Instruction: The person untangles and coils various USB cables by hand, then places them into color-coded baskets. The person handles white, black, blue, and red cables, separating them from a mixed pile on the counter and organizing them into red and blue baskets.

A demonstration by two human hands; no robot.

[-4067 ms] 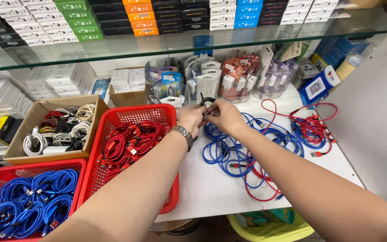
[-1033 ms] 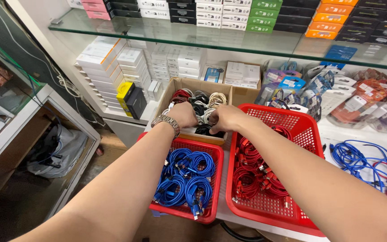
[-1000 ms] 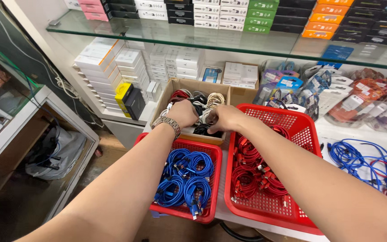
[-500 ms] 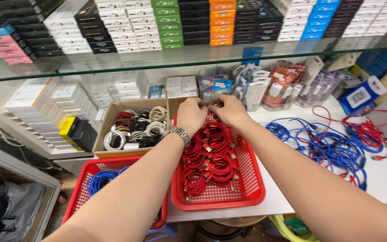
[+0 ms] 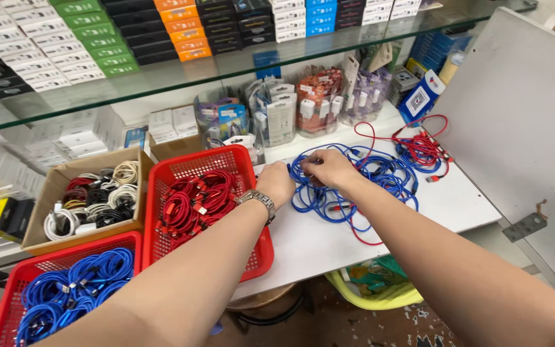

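Pinching into the blue cable tangle (image 5: 354, 183) on the counter (image 5: 316, 247), my right hand (image 5: 330, 168) grips a strand while my left hand (image 5: 276, 183) (fingers curled) touches its near-left edge, the heap sprawling rightward.

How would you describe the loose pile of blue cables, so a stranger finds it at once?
On the white table, right of the red basket, lies the tangled blue cable pile under both hands. Unlike the bundled blue cables in the lower-left basket, it lies loose on the table.
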